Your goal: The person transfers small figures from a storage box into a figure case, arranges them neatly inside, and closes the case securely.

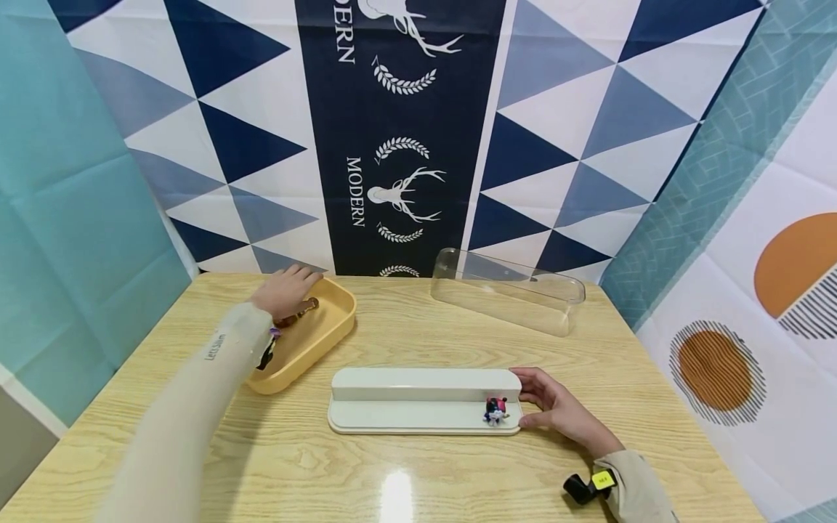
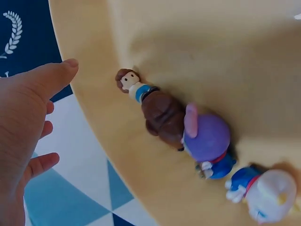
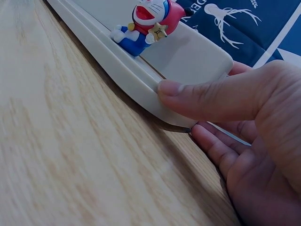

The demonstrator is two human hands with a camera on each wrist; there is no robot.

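Note:
My left hand [image 1: 284, 290] hovers over the far rim of a yellow tray [image 1: 336, 338], its fingers extended and holding nothing. In the left wrist view, a brown-haired doll figurine [image 2: 161, 110], a purple-headed figurine [image 2: 208, 137] and a white-headed figurine [image 2: 272, 194] lie in that tray, apart from the hand. My right hand [image 1: 559, 410] holds the right end of a white stepped display base [image 1: 418, 418], thumb on its edge and fingers beneath and behind. A small figurine with a red hood and blue body [image 3: 146, 26] sits on the lower step near that end.
A clear plastic cover [image 1: 506, 294] lies at the back right of the wooden table [image 1: 314, 472]. Patterned cloth [image 1: 399, 145] hangs close behind the table's far edge, and more cloth stands along the left and right sides.

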